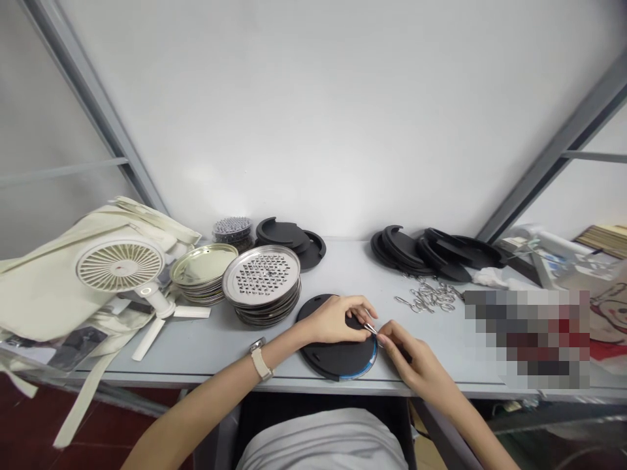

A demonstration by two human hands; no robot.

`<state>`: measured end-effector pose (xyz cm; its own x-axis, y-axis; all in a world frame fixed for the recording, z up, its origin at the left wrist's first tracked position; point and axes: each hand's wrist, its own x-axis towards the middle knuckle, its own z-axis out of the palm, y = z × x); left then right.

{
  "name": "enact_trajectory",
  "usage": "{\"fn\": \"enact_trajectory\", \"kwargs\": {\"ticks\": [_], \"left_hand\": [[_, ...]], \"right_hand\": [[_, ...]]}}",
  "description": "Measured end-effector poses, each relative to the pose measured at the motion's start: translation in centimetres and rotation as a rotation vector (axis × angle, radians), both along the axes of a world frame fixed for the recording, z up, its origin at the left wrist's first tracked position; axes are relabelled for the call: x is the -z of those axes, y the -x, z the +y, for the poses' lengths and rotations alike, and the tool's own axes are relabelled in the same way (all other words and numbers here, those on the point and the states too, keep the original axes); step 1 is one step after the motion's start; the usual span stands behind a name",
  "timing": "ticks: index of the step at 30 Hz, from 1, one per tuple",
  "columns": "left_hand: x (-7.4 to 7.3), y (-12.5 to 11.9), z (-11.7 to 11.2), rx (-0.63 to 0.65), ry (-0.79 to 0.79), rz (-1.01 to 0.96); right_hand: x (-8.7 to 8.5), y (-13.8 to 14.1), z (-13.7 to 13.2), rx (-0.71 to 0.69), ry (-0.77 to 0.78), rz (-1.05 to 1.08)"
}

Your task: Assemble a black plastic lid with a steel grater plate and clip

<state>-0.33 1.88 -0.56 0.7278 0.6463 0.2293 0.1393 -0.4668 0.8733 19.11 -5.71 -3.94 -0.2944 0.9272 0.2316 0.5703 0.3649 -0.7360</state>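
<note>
A round black disc (333, 360) with a blue strip along its right edge lies flat near the table's front edge. My left hand (340, 318) rests over its upper part, thumb and fingers closed on one end of a small silver metal clasp (371, 329). At the disc's right rim, my right hand (409, 352) pinches the other end of that clasp. Its exact shape is partly hidden by my fingertips. To the upper right lies a loose pile of similar silver clasps (431, 297).
Left of the disc stand a stack of perforated metal grater discs (262, 277) and a stack of plain metal lids (203, 266). Black round covers (284, 236) lean at the back, with more black covers (404, 248) further right. A white fan (121, 266) and cream bag (44, 261) occupy the left.
</note>
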Motion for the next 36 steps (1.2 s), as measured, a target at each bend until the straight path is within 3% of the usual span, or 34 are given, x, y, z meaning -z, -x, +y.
{"fn": "enact_trajectory", "kwargs": {"ticks": [19, 36], "left_hand": [[0.1, -0.18, 0.02, -0.073, -0.144, 0.009], [-0.07, -0.31, -0.25, -0.099, -0.295, 0.046]], "right_hand": [[0.28, 0.15, 0.27, 0.09, -0.001, 0.015], [-0.04, 0.19, 0.03, 0.006, 0.055, 0.014]]}}
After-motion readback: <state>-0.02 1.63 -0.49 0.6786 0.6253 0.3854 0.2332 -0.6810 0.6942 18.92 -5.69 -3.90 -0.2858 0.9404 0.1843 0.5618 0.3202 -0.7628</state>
